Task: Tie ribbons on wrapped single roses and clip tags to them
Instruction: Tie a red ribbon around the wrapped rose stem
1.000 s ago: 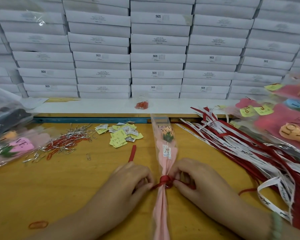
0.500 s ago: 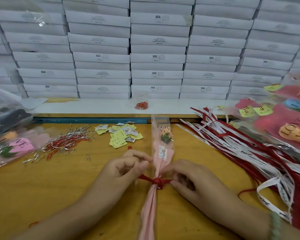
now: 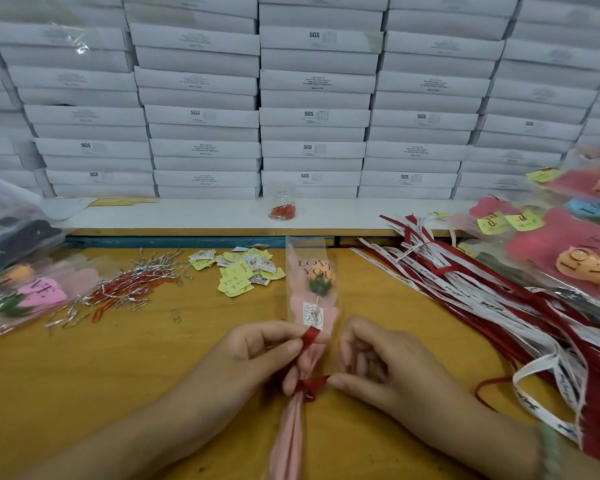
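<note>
One wrapped rose, its sleeve reading "LOVE YOU", is lying on the table. The left hand is pinching one end of the red ribbon. The right hand, fingers curled, is pinching the other end at the knot. Yellow tags are lying left of the rose, printed ribbons right, "SGS" boxes behind.

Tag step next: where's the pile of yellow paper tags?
Head view, on the wooden table: the pile of yellow paper tags lies just left of the clear-wrapped pink rose, right of the silver and red paper clips.
</note>
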Motion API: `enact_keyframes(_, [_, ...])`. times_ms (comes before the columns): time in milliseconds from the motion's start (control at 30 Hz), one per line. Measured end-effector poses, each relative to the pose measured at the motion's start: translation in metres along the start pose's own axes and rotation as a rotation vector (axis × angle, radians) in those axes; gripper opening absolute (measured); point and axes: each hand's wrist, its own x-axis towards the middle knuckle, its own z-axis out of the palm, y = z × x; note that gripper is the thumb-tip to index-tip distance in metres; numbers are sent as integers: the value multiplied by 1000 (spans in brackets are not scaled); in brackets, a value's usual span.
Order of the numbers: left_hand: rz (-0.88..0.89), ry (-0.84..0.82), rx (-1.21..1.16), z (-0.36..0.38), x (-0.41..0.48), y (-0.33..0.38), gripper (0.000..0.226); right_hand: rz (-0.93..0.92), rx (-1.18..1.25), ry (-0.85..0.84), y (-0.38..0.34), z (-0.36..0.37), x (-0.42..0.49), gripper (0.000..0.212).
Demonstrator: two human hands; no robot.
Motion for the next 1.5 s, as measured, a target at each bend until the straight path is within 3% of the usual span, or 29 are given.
enact_keyframes(267, [-26,-37,238,8,-6,1,23,152,725,47,-8,5,2,24])
enact_keyframes(367, [-77,-53,214,8,-7,5,27,195,887,42,-9,4,4,28])
enact_keyframes(500, [-14,-134,292,6,-7,5,16,231,999,-7,-9,3,5,28])
enact_keyframes(633, [5,-96,286,4,-5,1,17,193,958,-74,-9,3,5,25])
enact_keyframes(867, [-12,-64,242,7,-6,4,15,166,677,103,-7,3,3,15])
enact_keyframes(1033, [-31,-43,250,7,-7,5,12,152,430,84,-5,8,2,17])
enact_keyframes(1300, [-21,-36,287,7,-8,5,23,132,391,49,-6,9,1,5])
enact_keyframes(1500, [-2,-4,104,5,-4,0,8,138,277,8,-7,9,0,6])
